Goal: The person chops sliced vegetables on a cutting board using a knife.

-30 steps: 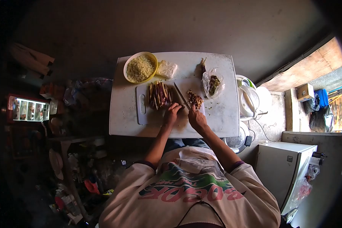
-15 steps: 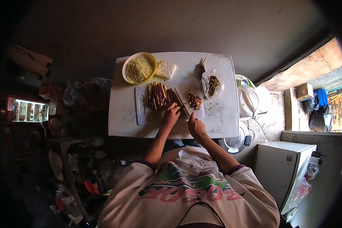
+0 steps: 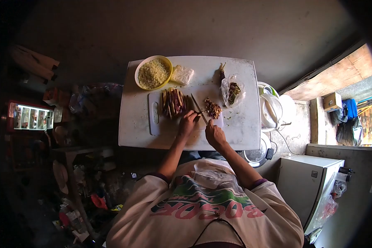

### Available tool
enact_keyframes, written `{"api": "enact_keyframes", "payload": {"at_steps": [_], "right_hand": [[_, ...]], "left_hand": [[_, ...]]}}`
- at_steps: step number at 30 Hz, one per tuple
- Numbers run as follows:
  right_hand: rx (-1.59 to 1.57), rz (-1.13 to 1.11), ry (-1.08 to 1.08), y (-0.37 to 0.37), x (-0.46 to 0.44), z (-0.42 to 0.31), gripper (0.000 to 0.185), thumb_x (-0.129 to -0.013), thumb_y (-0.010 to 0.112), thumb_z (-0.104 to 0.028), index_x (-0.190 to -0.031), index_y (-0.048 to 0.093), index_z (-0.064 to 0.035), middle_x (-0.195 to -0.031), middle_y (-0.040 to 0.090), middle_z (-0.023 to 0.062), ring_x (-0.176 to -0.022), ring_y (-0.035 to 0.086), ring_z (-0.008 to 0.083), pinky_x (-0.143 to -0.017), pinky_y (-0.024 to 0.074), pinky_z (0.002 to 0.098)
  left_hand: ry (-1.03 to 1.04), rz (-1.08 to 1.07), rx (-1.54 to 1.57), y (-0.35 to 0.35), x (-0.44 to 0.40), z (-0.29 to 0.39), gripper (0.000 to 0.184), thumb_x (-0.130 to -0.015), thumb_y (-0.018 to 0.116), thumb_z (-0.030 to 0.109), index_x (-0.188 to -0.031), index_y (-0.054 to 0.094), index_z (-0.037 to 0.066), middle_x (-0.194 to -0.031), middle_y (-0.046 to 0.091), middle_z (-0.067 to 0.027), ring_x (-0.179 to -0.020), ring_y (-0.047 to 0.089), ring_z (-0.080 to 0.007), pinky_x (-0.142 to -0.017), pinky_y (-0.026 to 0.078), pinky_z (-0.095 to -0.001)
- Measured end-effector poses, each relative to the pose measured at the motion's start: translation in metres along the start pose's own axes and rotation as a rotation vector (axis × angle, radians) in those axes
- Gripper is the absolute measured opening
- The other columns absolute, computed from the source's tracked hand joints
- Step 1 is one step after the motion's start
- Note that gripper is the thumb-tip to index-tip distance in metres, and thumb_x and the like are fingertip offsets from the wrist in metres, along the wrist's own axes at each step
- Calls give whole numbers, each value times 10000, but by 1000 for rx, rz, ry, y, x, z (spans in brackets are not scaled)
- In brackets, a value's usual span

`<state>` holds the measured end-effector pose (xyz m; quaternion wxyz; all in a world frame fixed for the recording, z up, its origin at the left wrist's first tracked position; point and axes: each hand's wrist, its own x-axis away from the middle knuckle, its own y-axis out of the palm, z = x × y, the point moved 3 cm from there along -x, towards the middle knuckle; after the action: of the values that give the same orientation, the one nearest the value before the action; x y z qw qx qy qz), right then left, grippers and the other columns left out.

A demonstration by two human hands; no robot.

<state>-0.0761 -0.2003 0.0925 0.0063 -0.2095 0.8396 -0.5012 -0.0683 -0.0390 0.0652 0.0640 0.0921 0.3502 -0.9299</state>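
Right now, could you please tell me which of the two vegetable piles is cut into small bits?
The chopped pile right of the knife; the other pile, left of the knife, is in long strips.

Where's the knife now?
In the head view, the knife is in the right hand, slanting between purple strips on the left and chopped pieces on the right.

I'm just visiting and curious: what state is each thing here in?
Left hand: fingers curled, seemingly on a dark piece
Right hand: closed round the knife's handle
Knife: held, tip pointing away from the person
Cutting board: lying flat, partly covered
Vegetable strips: cut, lying side by side
Chopped pieces: small, heaped
Yellow bowl: upright, filled
White packet: lying flat
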Motion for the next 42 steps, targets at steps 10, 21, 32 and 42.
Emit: {"api": "enact_keyframes", "payload": {"at_steps": [10,21,32,42], "right_hand": [[-78,63,-63,26,-5,13,402,-945,420,-204,-1261,389,44,-683,616,258,-665,626,444,-594,489,561],[-78,33,-74,3,-20,3,381,-924,456,-208,-1208,408,41,-723,617,262,-676,622,449,-608,495,553],[-53,28,-21,30,-6,12,431,-934,451,-194,-1286,366,39,-712,623,256,-657,621,454,-601,503,549],[-142,79,-62,2,-26,0,187,-922,438,-182,-989,409,-11,-678,607,279,-643,613,478,-582,486,579]], "left_hand": [[-8,-8,-91,-9,-1,5,299,-675,671,-56,-970,643,-18,-1028,578,-136,-960,562,-329,-857,454,-404],[-49,24,-8,-4,2,0,252,-741,574,-65,-971,657,-8,-971,603,-131,-955,587,-334,-791,480,-396],[-35,38,-94,-6,6,4,255,-728,636,-45,-981,656,-26,-985,598,-137,-935,592,-333,-814,486,-379],[-68,65,13,-9,3,6,254,-777,534,-55,-991,666,-19,-970,615,-157,-897,620,-338,-781,492,-377]]}}
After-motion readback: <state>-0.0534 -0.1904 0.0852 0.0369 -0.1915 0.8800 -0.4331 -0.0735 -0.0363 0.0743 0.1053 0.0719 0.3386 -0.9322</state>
